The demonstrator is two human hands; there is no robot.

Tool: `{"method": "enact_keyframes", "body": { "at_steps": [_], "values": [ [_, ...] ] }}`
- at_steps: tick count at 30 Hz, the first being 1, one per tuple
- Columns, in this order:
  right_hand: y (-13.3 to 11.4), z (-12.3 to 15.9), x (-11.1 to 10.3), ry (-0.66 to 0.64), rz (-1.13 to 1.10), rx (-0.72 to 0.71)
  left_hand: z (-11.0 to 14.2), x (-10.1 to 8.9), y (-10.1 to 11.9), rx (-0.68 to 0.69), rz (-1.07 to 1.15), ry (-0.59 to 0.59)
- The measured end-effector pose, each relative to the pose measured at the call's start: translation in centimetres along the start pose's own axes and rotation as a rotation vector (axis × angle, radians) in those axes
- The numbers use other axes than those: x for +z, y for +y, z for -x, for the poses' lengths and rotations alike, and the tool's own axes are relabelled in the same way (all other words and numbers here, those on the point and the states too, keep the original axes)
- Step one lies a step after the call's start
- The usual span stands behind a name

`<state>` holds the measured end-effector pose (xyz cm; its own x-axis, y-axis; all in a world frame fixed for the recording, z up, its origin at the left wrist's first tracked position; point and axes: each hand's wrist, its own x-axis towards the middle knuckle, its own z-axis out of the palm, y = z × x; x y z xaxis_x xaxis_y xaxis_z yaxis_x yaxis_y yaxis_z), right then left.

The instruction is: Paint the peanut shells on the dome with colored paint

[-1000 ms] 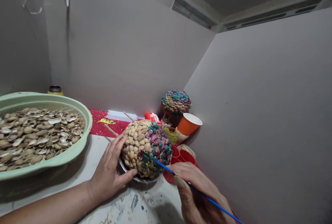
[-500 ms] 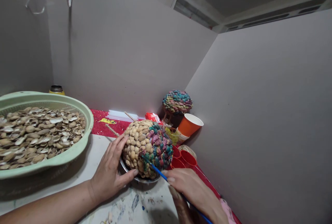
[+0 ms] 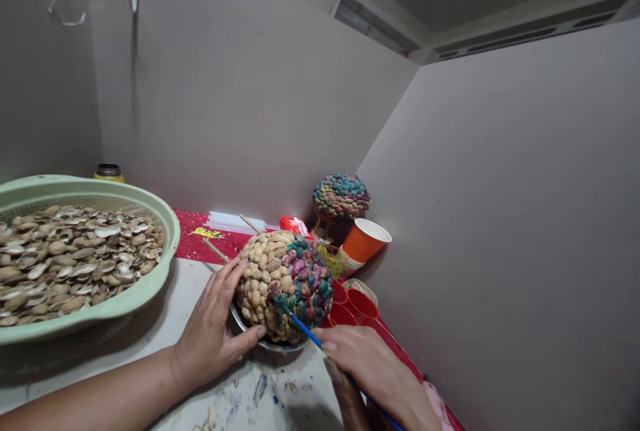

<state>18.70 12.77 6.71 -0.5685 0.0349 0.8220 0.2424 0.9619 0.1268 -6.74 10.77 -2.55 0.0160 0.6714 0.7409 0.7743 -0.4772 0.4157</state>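
Observation:
A round ball covered in peanut shells (image 3: pixel 263 271) rests in a metal bowl (image 3: pixel 283 347). Its left part is bare tan shell; the right part is painted green, blue and purple. My left hand (image 3: pixel 213 324) holds the ball from the left, fingers on its side and thumb low at the front by the bowl's rim. Pinched in my right hand (image 3: pixel 373 368) is a blue-handled paintbrush (image 3: pixel 306 330), its tip touching a green-painted shell low on the ball's front. Part of the brush handle is hidden by the hand.
A green colander (image 3: pixel 170 244) full of peanut shells stands at left. Behind the ball are a painted shell-covered piece (image 3: pixel 343 196), an orange paper cup (image 3: pixel 367 239) and white sticks (image 3: pixel 233 222). Red cups (image 3: pixel 363 304) sit at right. Grey partitions (image 3: pixel 240 98) enclose the paint-stained table covering (image 3: pixel 270 404).
The brush tip has shifted slightly right and down over the green shells. My left hand and the ball look unmoved.

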Motion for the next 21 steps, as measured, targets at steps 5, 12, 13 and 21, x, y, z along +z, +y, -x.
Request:
{"method": "enact_keyframes", "body": {
  "at_steps": [5, 12, 13, 21],
  "values": [
    [-0.34, 0.10, 0.15, 0.027, 0.014, 0.083, -0.02, 0.02, -0.03, -0.007, 0.017, 0.005],
    [0.00, 0.82, 0.44, -0.051, -0.013, 0.041, 0.04, -0.02, 0.03, -0.004, 0.013, 0.009],
    [-0.06, 0.78, 0.41, -0.050, -0.020, 0.046, 0.06, -0.02, 0.00, -0.004, 0.013, 0.008],
    [-0.29, 0.31, 0.49, 0.018, 0.001, 0.054, 0.04, 0.04, -0.02, -0.007, 0.010, 0.014]
  ]
}}
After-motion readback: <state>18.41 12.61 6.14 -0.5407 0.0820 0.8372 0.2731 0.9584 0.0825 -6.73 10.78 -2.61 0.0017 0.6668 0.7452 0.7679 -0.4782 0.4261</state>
